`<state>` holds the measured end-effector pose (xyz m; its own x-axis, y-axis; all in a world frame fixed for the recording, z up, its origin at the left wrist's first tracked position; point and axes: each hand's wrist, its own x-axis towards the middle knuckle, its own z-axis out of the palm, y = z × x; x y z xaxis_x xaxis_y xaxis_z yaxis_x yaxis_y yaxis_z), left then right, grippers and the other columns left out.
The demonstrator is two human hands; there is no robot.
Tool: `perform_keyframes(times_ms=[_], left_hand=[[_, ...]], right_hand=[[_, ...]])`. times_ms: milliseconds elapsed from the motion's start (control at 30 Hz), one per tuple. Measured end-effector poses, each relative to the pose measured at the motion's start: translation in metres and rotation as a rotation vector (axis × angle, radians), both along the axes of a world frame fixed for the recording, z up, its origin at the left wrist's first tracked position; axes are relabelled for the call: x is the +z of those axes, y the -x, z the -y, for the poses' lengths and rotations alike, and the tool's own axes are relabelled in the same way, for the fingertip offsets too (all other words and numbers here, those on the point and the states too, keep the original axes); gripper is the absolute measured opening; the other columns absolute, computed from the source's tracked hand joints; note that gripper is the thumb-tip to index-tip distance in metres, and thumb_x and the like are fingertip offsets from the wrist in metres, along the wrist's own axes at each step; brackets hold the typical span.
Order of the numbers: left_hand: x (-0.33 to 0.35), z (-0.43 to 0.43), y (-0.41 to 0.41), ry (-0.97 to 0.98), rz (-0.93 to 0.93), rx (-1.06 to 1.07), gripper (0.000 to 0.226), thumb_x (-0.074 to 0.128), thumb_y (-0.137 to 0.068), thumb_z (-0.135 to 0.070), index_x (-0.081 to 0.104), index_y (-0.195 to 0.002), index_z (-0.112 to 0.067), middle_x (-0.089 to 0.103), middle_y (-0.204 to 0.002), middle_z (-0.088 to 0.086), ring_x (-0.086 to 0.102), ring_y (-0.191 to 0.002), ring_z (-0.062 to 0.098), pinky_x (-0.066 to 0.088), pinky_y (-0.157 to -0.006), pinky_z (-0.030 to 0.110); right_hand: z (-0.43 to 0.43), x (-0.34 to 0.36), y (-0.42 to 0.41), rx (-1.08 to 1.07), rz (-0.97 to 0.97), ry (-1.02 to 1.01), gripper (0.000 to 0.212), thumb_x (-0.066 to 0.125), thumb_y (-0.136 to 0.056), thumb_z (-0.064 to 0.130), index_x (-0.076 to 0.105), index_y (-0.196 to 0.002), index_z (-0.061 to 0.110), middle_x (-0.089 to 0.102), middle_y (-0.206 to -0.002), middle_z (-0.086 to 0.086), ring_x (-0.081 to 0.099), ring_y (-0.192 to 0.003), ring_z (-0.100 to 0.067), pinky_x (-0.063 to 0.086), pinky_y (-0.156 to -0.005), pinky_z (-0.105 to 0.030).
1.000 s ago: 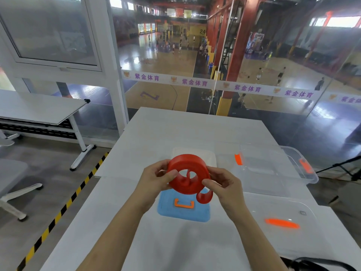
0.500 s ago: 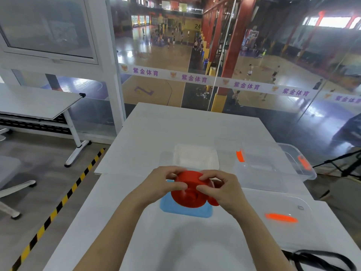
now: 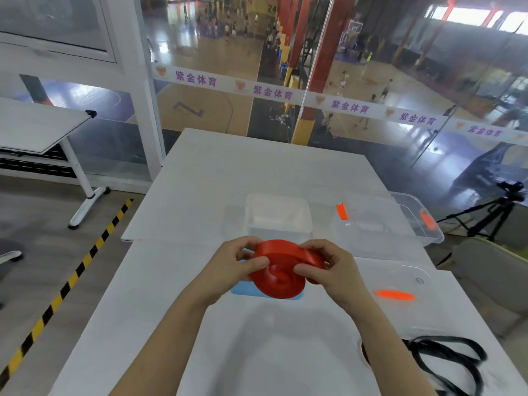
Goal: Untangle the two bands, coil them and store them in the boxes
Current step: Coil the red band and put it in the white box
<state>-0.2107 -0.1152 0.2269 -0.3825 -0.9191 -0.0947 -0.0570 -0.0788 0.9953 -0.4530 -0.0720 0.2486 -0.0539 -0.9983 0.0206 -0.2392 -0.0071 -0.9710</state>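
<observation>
A wide red band [image 3: 278, 274], rolled into a coil, is held just above the white table. My left hand [image 3: 238, 262] grips its left side with thumb and fingers. My right hand [image 3: 328, 267] pinches the outer wrap and the right edge of the coil. A black band [image 3: 445, 364] lies loose and uncoiled at the table's near right corner. A small clear box [image 3: 278, 215] stands open just beyond my hands. A larger clear box with orange latches [image 3: 411, 224] stands to its right.
A blue lid [image 3: 243, 290] lies flat under the coil, mostly hidden. A clear lid with an orange handle [image 3: 394, 295] rests on the table at the right. A camera tripod [image 3: 485, 218] stands on the floor beyond the right edge. A glass wall runs behind the table.
The red coil has come down from chest height to just above the blue lid and tipped flatter. Both hands have tightened around it, closing the loose tail against the roll.
</observation>
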Motion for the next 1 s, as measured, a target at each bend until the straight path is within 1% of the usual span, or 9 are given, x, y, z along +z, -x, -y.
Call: perform_keyframes(times_ms=[100,200,367,500,633,733,833,933,1000], left_hand=[[-0.004,0.006,0.003,-0.051,-0.013,-0.028,0.025,0.075,-0.095,-0.016,0.072,-0.118,-0.025,0.077,-0.113,0.004,0.075,-0.106,0.022,0.066,-0.087,0.041],[-0.005,0.017,0.006,-0.097,-0.018,-0.074,0.035,0.079,-0.092,-0.016,0.07,-0.124,-0.024,0.077,-0.12,0.001,0.075,-0.109,0.023,0.065,-0.088,0.044],[-0.004,0.038,0.022,-0.126,-0.018,-0.01,0.033,0.08,-0.09,-0.014,0.075,-0.122,-0.023,0.08,-0.114,0.002,0.077,-0.105,0.023,0.065,-0.082,0.038],[-0.006,0.06,0.044,-0.19,-0.109,0.106,0.029,0.074,-0.095,-0.015,0.075,-0.123,-0.022,0.079,-0.115,0.006,0.077,-0.108,0.024,0.065,-0.084,0.041],[-0.01,0.09,0.068,-0.246,-0.169,0.211,0.028,0.07,-0.098,-0.016,0.074,-0.126,-0.014,0.078,-0.119,0.011,0.076,-0.112,0.028,0.063,-0.092,0.052],[-0.017,0.109,0.084,-0.306,-0.211,0.274,0.028,0.069,-0.099,-0.017,0.073,-0.125,-0.01,0.077,-0.121,0.013,0.075,-0.113,0.028,0.064,-0.091,0.051],[-0.027,0.126,0.095,-0.363,-0.272,0.317,0.029,0.068,-0.1,-0.016,0.072,-0.126,-0.005,0.077,-0.12,0.016,0.075,-0.112,0.03,0.065,-0.086,0.045],[-0.036,0.141,0.103,-0.445,-0.342,0.384,0.027,0.067,-0.099,-0.013,0.072,-0.123,0.0,0.079,-0.113,0.019,0.078,-0.104,0.029,0.066,-0.081,0.041],[-0.042,0.153,0.105,-0.493,-0.385,0.436,0.025,0.068,-0.099,-0.012,0.073,-0.119,0.002,0.079,-0.108,0.02,0.079,-0.098,0.03,0.066,-0.079,0.04]], right_hand=[[0.007,-0.005,0.001,-0.026,0.036,0.027,0.038,0.093,-0.072,0.003,0.075,-0.094,0.028,0.076,-0.094,0.001,0.069,-0.082,-0.015,0.055,-0.067,-0.025],[0.019,-0.013,0.005,-0.045,0.09,0.038,0.037,0.092,-0.072,-0.001,0.074,-0.088,0.026,0.076,-0.093,-0.002,0.069,-0.08,-0.013,0.054,-0.064,-0.024],[0.051,-0.024,0.018,-0.026,0.129,0.034,0.034,0.091,-0.073,-0.003,0.076,-0.088,0.024,0.078,-0.099,-0.005,0.071,-0.084,-0.015,0.055,-0.065,-0.025],[0.08,-0.035,0.037,0.007,0.148,0.053,0.04,0.086,-0.08,-0.001,0.078,-0.106,0.028,0.077,-0.112,0.002,0.072,-0.105,-0.017,0.058,-0.085,-0.027],[0.11,-0.045,0.048,0.006,0.164,0.072,0.044,0.08,-0.088,0.002,0.075,-0.119,0.033,0.071,-0.122,0.004,0.068,-0.111,-0.007,0.057,-0.087,-0.018],[0.133,-0.054,0.055,-0.047,0.231,0.025,0.041,0.081,-0.087,0.005,0.073,-0.118,0.031,0.075,-0.117,0.006,0.072,-0.109,-0.011,0.06,-0.085,-0.024],[0.154,-0.068,0.058,-0.11,0.305,0.011,0.037,0.082,-0.086,0.004,0.071,-0.111,0.03,0.075,-0.111,0.004,0.074,-0.1,-0.013,0.061,-0.082,-0.028],[0.172,-0.085,0.058,-0.133,0.318,-0.056,0.037,0.08,-0.089,0.008,0.071,-0.117,0.031,0.076,-0.115,0.004,0.075,-0.102,-0.016,0.062,-0.087,-0.039],[0.182,-0.095,0.058,-0.114,0.268,-0.093,0.041,0.079,-0.091,0.014,0.069,-0.123,0.038,0.072,-0.123,0.01,0.073,-0.108,-0.014,0.062,-0.093,-0.04]])
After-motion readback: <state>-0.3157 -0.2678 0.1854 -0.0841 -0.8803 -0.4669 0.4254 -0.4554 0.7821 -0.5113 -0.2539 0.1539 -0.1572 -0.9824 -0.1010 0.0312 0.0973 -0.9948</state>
